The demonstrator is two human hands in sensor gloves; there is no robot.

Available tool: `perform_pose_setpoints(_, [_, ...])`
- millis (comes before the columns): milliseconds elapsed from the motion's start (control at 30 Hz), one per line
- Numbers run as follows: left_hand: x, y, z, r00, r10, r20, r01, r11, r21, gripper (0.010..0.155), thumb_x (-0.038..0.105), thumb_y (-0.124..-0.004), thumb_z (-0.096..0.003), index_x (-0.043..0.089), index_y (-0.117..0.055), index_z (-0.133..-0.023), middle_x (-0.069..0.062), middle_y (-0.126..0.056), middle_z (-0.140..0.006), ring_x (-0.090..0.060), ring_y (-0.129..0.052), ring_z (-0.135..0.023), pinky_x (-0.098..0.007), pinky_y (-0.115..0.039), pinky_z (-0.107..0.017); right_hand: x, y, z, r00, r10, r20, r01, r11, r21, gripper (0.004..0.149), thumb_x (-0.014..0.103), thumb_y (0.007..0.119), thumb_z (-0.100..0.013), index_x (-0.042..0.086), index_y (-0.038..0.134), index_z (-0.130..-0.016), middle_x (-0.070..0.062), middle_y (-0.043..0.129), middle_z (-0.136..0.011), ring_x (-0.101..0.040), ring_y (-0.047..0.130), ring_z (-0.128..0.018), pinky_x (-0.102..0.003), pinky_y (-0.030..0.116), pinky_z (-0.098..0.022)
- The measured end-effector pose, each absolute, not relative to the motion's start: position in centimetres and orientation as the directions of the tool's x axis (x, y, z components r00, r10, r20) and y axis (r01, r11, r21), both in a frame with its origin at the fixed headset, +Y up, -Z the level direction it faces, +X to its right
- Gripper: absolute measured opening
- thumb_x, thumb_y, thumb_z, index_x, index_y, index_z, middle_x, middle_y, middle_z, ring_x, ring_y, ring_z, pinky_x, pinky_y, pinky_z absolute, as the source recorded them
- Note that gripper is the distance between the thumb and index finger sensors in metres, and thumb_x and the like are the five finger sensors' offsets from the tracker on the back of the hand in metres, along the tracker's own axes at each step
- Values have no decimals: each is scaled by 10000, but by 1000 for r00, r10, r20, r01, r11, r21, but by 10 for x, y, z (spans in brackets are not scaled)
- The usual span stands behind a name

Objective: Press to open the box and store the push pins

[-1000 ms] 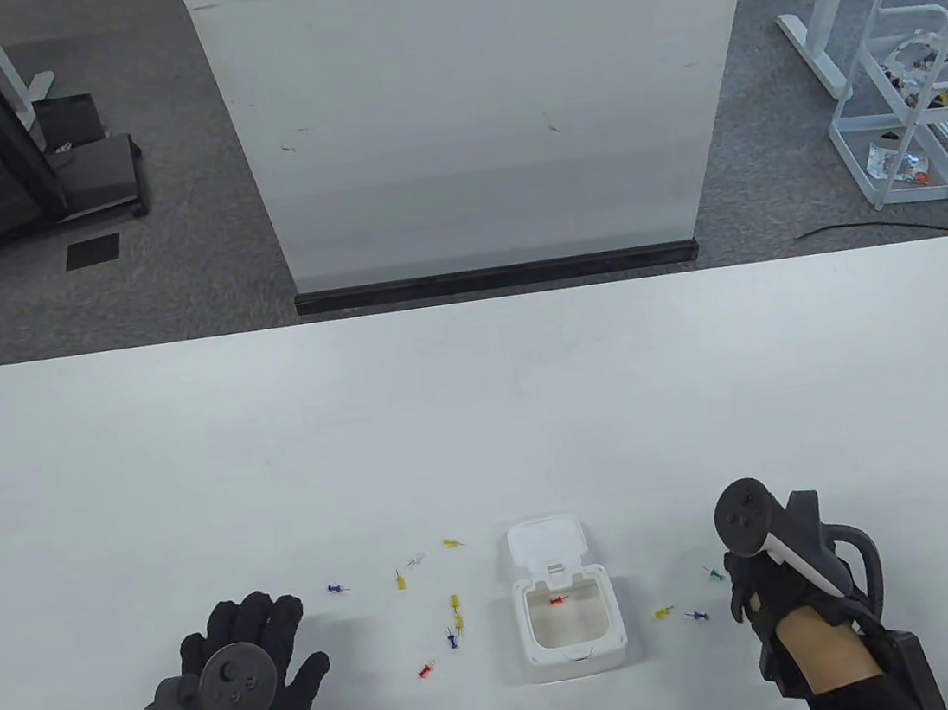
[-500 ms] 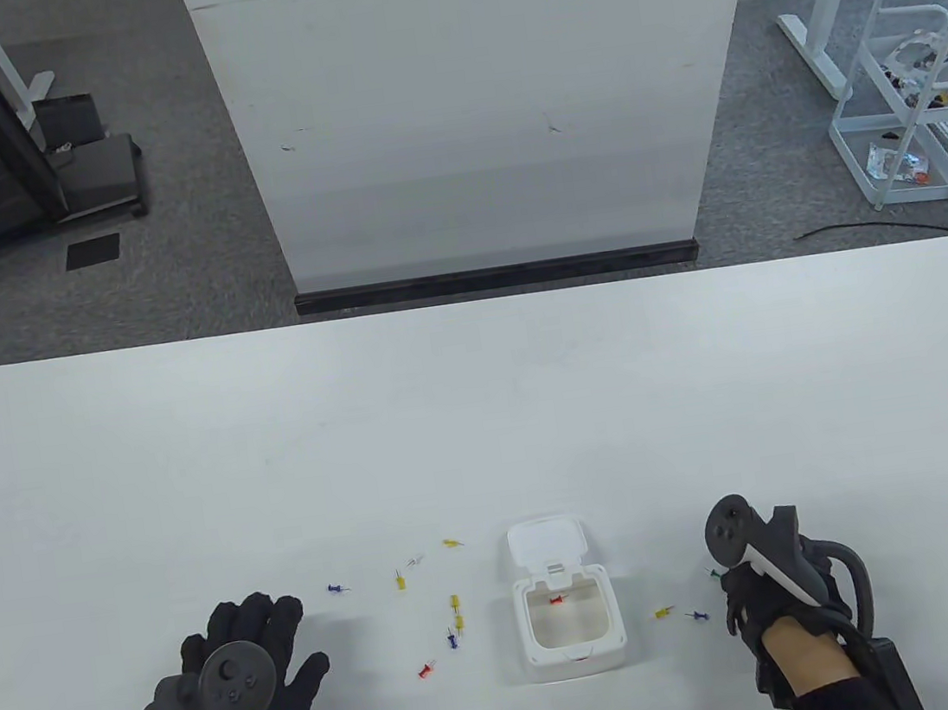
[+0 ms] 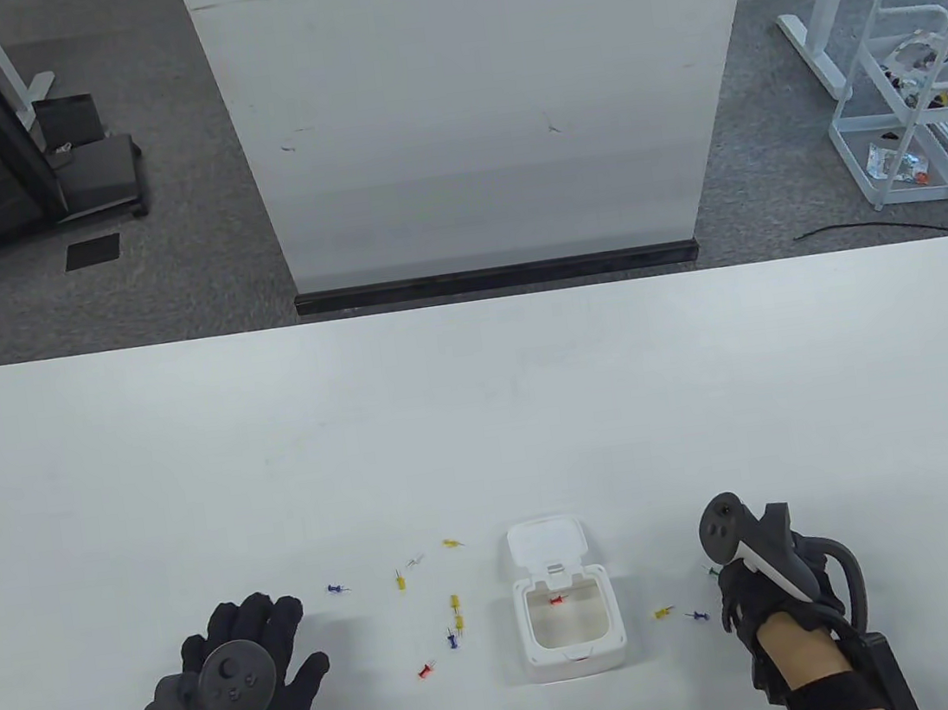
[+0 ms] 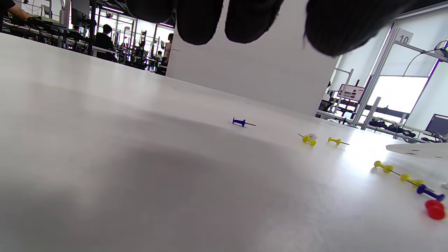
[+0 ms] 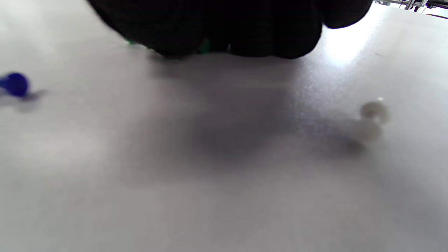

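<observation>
Green pin (image 5: 204, 47) mostly hidden under right hand (image 3: 772, 595), pinch unclear; left hand (image 3: 238, 683) spread flat.

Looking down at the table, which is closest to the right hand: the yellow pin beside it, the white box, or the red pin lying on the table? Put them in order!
From the right hand:
1. Yellow pin, just to its left.
2. White box, in the middle, lid open.
3. Red pin, left of the box, nearer the left hand.

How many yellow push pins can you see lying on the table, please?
5: four left of the open box, at and; one yellow push pin on its right. The right hand may hide others.
</observation>
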State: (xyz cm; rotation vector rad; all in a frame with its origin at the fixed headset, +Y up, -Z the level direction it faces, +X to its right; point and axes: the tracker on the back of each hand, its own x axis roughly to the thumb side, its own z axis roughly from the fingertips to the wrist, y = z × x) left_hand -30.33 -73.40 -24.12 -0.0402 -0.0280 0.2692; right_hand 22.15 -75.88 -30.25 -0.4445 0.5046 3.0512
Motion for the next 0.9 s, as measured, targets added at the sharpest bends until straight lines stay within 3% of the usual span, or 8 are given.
perform_pose_setpoints(167, [-303,-734,-242,964,265,24,-264,963,-49,718,591,-698,-450,313,-481,-1076,-70,-429,-1185,-438,-346,-1096,-695,-273,-761,218,-757,-300,-964,-67,-258,-31,-933,359,486,340,812,-482,193,641,-913,-47,735,-893,-371,733,-827,-588,588,-696])
perform_pose_setpoints(333, [-303,-734,-242,963,268,23,-267,963,-47,719,590,-698,-450,313,-479,-1077,-69,-426,-1186,-439,-344,-1096,-695,-272,-761,215,-759,-302,-967,-89,-237,11,-950,312,467,360,824,-474,193,678,-885,-42,775,-855,-362,767,-798,-581,612,-686])
perform_pose_setpoints(500, [-305,-734,-242,961,275,22,-274,961,-44,720,590,-698,-451,312,-480,-1077,-71,-424,-1186,-439,-341,-1096,-695,-270,-761,231,-751,-306,-950,33,-311,-143,-931,336,440,373,830,-477,222,703,-871,-21,782,-855,-353,767,-804,-573,616,-687])
perform_pose_setpoints(667, [-305,-733,-242,958,285,21,-284,958,-44,718,590,-698,-451,315,-479,-1077,-70,-420,-1187,-438,-335,-1098,-695,-266,-762,240,-724,-304,-922,156,-354,-265,-921,285,443,363,828,-480,212,699,-876,-35,780,-857,-369,761,-802,-580,606,-685])
perform_pose_setpoints(900, [-305,-734,-242,959,283,28,-282,958,-45,720,591,-697,-452,313,-476,-1079,-70,-416,-1189,-439,-334,-1097,-695,-266,-762,217,-687,-298,-927,264,-267,-332,-908,255,443,359,824,-487,209,695,-883,-45,776,-863,-377,757,-802,-584,602,-683])
